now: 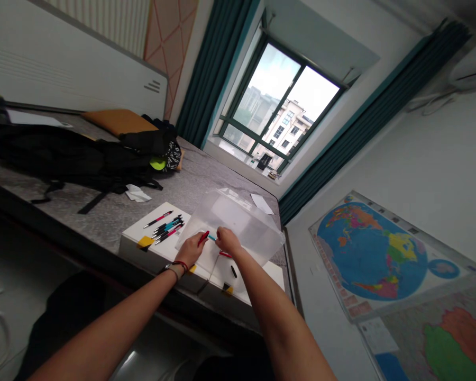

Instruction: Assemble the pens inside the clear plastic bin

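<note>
My left hand (191, 250) is closed round a red pen barrel (203, 238) above white boxes (202, 267). Close beside it, my right hand (227, 241) has its fingers pinched on a thin teal pen piece (211, 237) that points toward the red barrel. Whether the two pieces touch, I cannot tell. Under my right wrist lies a red pen piece (225, 254), and a small black piece (234, 271) is nearer the front edge. To the left, several pens (167, 228) in black, teal and red lie in a group, with a red and black pen (157, 219) apart.
A clear plastic bin (257, 227) stands tilted just behind my hands. Black backpacks (75, 161) and a crumpled tissue (137, 193) lie on the grey table (198, 164) to the left. White paper (262, 203) is behind the bin. World map (373, 248) on the right wall.
</note>
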Demonstrator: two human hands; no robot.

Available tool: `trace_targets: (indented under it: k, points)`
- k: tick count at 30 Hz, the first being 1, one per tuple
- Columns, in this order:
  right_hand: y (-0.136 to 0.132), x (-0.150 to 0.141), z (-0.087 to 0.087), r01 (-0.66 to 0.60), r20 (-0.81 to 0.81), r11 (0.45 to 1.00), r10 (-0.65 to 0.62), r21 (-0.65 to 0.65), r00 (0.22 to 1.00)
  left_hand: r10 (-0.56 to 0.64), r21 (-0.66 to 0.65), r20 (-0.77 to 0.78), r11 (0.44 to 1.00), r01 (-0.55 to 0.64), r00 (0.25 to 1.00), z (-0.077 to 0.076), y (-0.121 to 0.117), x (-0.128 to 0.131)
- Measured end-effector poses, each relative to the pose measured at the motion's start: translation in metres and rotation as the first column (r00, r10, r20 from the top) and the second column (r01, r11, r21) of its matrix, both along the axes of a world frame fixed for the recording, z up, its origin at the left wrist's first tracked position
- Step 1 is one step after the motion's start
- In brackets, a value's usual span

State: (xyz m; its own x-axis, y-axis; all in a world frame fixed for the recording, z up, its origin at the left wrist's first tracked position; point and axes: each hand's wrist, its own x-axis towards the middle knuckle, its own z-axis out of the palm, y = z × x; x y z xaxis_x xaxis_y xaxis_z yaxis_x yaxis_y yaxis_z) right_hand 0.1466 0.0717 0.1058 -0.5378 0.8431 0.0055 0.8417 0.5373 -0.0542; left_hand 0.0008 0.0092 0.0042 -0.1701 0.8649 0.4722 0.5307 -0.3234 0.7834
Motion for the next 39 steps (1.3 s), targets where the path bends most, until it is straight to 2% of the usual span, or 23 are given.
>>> trace_targets:
  k: [2,4,5,7,9,10,12,13,15,18,22,26,28,33,39]
  points:
    - [0.0,0.003,0.013,0.012,-0.192,1.0,-0.007,0.026,0.981,-0.002,0.004,0.006,1.0,0.002,1.0,0.002,-0.001,0.001]
    - [-0.002,0.006,0.024,0.075,-0.403,0.997,-0.078,-0.022,0.912,-0.001,0.006,0.002,1.0,0.001,1.0,0.004,-0.002,0.001]
    - [-0.004,0.007,0.027,0.124,-0.509,0.987,-0.157,-0.097,0.846,-0.001,-0.001,-0.008,1.0,0.001,1.0,0.005,-0.003,0.001]
    - [-0.012,0.008,0.028,0.179,-0.685,0.936,-0.345,-0.304,0.642,-0.004,-0.032,-0.035,0.999,0.003,0.999,0.006,-0.004,0.0]
    - [-0.02,0.009,0.021,0.143,-0.769,0.866,-0.494,-0.48,0.405,-0.007,-0.063,-0.058,0.998,0.004,0.998,0.007,-0.006,0.0]
    - [-0.023,0.009,0.016,0.113,-0.785,0.841,-0.536,-0.529,0.311,-0.007,-0.073,-0.065,0.997,0.003,0.998,0.007,-0.006,-0.001]
    - [-0.026,0.009,0.006,0.101,-0.799,0.826,-0.563,-0.555,0.209,-0.007,-0.083,-0.068,0.997,0.001,0.998,0.008,-0.007,0.0]
    - [-0.026,0.009,0.002,0.128,-0.808,0.833,-0.553,-0.538,0.202,-0.009,-0.086,-0.067,0.996,0.004,0.998,0.008,-0.007,0.0]
    - [-0.024,0.008,-0.001,0.212,-0.832,0.868,-0.493,-0.45,0.255,-0.025,-0.082,-0.059,0.996,0.02,0.998,0.008,-0.007,0.0]
    - [-0.021,0.005,0.006,0.291,-0.826,0.918,-0.376,-0.271,0.419,-0.061,-0.066,-0.047,0.996,0.058,0.997,0.009,-0.007,0.0]
    - [-0.027,0.0,0.026,0.291,-0.731,0.954,-0.246,-0.068,0.637,-0.068,-0.047,-0.025,0.997,0.066,0.997,0.009,-0.007,0.0]
    - [-0.036,-0.002,0.036,0.23,-0.613,0.973,-0.165,0.029,0.773,-0.073,-0.043,-0.014,0.996,0.072,0.997,0.01,-0.008,-0.001]
    - [-0.037,-0.001,0.037,0.198,-0.574,0.98,-0.148,0.025,0.805,-0.074,-0.055,-0.013,0.996,0.073,0.997,0.011,-0.009,-0.001]
    - [-0.035,0.0,0.034,0.165,-0.552,0.986,-0.13,0.014,0.824,-0.1,-0.048,-0.019,0.994,0.099,0.995,0.014,-0.011,0.0]
    - [-0.03,0.002,0.032,0.013,-0.525,0.995,-0.063,-0.1,0.849,-0.089,-0.074,-0.047,0.994,0.085,0.995,0.014,-0.011,0.0]
